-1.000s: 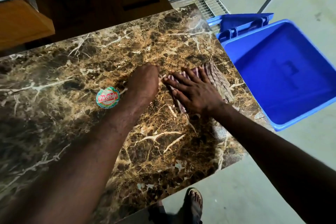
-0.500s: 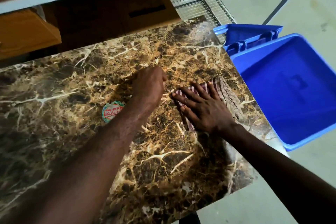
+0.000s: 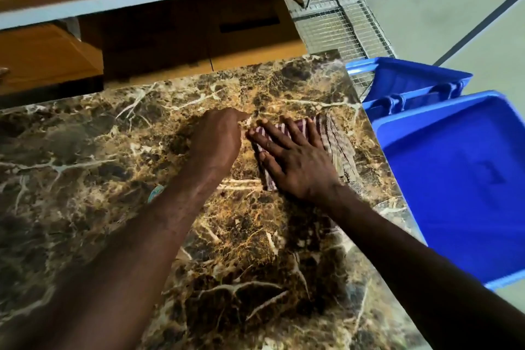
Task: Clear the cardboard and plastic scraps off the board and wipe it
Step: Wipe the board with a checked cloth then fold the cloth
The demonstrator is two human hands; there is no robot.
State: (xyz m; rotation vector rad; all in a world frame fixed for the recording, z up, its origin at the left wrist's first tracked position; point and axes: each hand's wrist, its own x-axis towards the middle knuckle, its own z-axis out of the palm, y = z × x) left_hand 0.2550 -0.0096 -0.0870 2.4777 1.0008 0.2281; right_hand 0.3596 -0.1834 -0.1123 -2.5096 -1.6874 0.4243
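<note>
A brown marble-patterned board (image 3: pixel 255 250) fills most of what you see, with wooden shelving (image 3: pixel 56 54) behind its far edge and pale concrete floor (image 3: pixel 426 8) off to your right. Just beside the board's right edge sits an open blue bin (image 3: pixel 460 179), its lid (image 3: pixel 412 79) hanging back toward a wire mesh rack (image 3: pixel 335 17).

Your right hand (image 3: pixel 295 162) lies flat on a striped cloth (image 3: pixel 332 136) near that right edge — fingers spread, palm pressing down, fingertips pointing up and to the left. The cloth is folded into a rough rectangle; its long axis runs from near you toward the far side of the board, leaning slightly left, and its stripes follow much the same line. The right half of it shows past your knuckles, the rest is under your hand.

Your left hand (image 3: pixel 218 136) rests on the board just beside the cloth's left edge, curled loosely with the fingers tucked under — whether it pinches anything you cannot tell from here. A sliver of a teal round sticker (image 3: pixel 155 192) peeks out from under your left forearm.
</note>
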